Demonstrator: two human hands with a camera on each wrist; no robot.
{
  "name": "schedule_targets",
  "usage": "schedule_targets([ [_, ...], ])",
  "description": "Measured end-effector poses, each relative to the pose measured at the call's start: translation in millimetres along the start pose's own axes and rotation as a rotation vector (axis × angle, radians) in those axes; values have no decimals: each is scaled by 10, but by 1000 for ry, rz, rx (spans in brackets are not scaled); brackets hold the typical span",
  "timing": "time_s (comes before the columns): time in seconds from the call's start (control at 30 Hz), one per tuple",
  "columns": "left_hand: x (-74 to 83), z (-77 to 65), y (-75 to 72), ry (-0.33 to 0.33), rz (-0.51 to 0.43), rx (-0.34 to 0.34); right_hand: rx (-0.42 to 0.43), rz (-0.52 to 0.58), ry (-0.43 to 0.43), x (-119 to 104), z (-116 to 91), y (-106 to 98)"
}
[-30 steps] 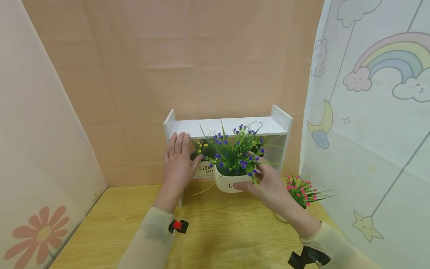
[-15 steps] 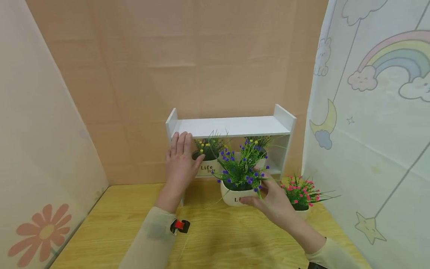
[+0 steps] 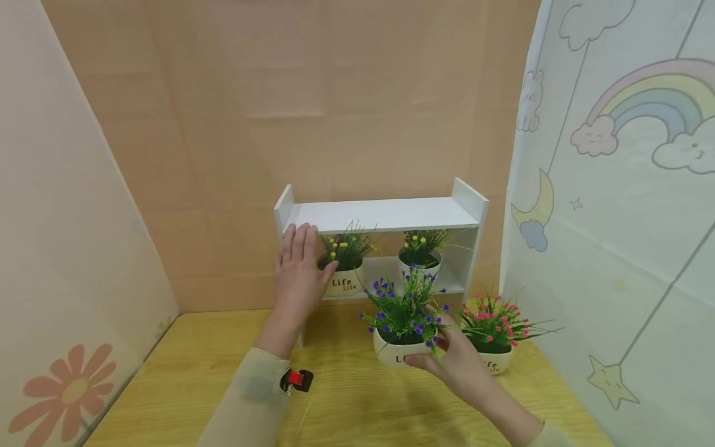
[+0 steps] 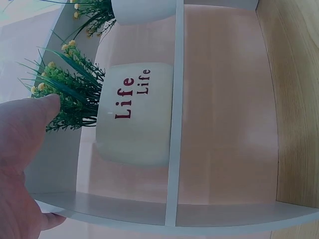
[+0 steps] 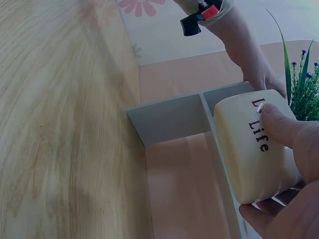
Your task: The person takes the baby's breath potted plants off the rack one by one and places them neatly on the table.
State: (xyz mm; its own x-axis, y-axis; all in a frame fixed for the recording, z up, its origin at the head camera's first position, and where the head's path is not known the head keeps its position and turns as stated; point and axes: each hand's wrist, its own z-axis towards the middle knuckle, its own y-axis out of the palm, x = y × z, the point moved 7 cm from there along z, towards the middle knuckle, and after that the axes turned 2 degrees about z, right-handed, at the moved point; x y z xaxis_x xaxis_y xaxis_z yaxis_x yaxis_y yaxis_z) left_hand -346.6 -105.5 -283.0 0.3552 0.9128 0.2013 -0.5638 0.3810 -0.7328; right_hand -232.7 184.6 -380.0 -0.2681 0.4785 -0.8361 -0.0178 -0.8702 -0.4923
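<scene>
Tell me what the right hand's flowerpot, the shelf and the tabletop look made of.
Flowerpot: ceramic or plastic, smooth, faintly glossy highlights. White shelf: probably laminated or painted board, smooth; flat, thin panels. Tabletop: wood or printed imitation, low sheen; yellowish grain shows.

On a pale wall (image 3: 659, 211) there is the drawing of a rainbow (image 3: 659, 81), with one cloud (image 3: 594, 136) at its left end. To the left of the rainbow is a white rabbit (image 3: 530, 104); below and left of it — a yellow moon (image 3: 546, 202). A yellow star (image 3: 611, 380) is well below the rainbow. Left of the rainbow is also a brown, creased back wall (image 3: 346, 112) — and, much farther left and lower, a reddish flower (image 3: 74, 391). The wooden table (image 3: 195, 372) lies lower left of the rainbow.
</scene>
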Motion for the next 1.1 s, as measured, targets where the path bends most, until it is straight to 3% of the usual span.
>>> schedule_targets([
  [0.33,-37,-23,0,-3,12,9,33,14,38,245,-59,70],
  [0.47,-25,-12,-13,0,23,19,76,17,-18,329,-83,83],
  [0.7,-11,-13,-8,-6,16,1,21,83,32,445,-116,167],
  [1.1,9,-11,10,-6,-15,-9,43,88,-49,553,-79,217],
])
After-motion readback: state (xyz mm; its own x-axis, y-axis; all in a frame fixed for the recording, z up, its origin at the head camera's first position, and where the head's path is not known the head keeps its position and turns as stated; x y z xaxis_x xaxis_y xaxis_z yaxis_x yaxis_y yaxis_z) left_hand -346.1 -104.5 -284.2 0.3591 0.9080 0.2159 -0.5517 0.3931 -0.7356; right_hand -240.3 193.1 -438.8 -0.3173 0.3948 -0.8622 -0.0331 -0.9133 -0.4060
